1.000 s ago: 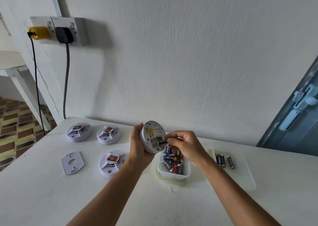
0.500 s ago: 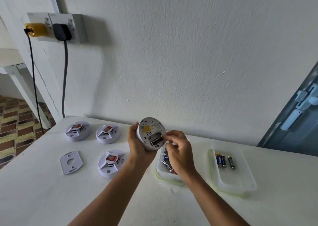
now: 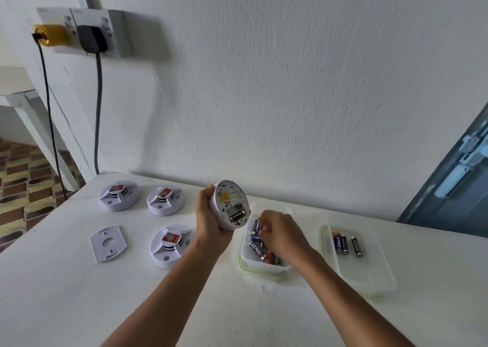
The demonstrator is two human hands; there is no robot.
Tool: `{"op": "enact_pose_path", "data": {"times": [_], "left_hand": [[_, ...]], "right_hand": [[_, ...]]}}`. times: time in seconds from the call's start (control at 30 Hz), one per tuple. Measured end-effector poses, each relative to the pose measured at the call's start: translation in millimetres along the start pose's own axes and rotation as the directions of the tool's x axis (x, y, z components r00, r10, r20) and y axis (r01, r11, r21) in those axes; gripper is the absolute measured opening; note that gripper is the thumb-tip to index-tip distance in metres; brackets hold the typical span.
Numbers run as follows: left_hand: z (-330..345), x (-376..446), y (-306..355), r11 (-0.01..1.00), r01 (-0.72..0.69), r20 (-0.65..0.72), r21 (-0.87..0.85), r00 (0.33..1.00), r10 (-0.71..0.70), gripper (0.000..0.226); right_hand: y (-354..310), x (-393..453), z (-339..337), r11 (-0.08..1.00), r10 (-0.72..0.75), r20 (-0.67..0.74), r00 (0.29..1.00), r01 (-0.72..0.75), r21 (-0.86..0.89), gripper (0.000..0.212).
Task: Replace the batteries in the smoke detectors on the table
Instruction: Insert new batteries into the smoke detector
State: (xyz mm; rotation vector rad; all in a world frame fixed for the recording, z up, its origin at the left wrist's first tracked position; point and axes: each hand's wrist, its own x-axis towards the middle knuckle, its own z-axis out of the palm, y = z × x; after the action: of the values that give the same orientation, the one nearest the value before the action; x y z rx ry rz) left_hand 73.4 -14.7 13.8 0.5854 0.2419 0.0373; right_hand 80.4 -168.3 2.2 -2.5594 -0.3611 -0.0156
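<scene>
Bearing detectors, white table abuts textured wall.

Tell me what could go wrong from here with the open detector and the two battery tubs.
1. The round white smoke detector is gripped in the left hand alone, tilted above the table; the battery in its open bay could slip out.
2. The right hand reaches into the clear plastic tub of mixed batteries; the shallow clear tray with three batteries sits beside it, so used and fresh cells could get confused.
</scene>
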Motion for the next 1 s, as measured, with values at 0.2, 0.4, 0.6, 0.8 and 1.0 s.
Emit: {"op": "enact_pose_path", "data": {"times": [0.2, 0.4, 0.6, 0.8, 1.0], "left_hand": [[-6, 1, -2, 0.999, 0.003, -0.032, 0.036, 0.999, -0.002, 0.029], [-11, -5, 3, 0.998, -0.013, -0.053, 0.055, 0.998, 0.016, 0.030], [-7, -8, 10, 0.996, -0.029, -0.068, 0.087, 0.997, 0.035, 0.031], [-3, -12, 8, 0.990, -0.037, -0.043, 0.136, 0.998, 0.043, 0.032], [-4, -13, 11, 0.985, -0.034, -0.048, 0.170, 0.998, 0.043, 0.041]], "right_hand": [[-12, 3, 26, 0.890, 0.005, 0.245, 0.969, 0.108, -0.444, 0.021], [0, 10, 16, 0.992, 0.088, 0.207, 0.974, -0.104, 0.067, 0.024], [-1, -2, -7, 0.604, 0.011, 0.187, 0.982, -0.156, 0.781, 0.028], [-15, -7, -11, 0.403, 0.044, 0.140, 0.989, -0.146, 0.904, 0.032], [-23, -8, -15, 0.368, -0.007, 0.266, 0.964, -0.245, 0.897, 0.051]]}}
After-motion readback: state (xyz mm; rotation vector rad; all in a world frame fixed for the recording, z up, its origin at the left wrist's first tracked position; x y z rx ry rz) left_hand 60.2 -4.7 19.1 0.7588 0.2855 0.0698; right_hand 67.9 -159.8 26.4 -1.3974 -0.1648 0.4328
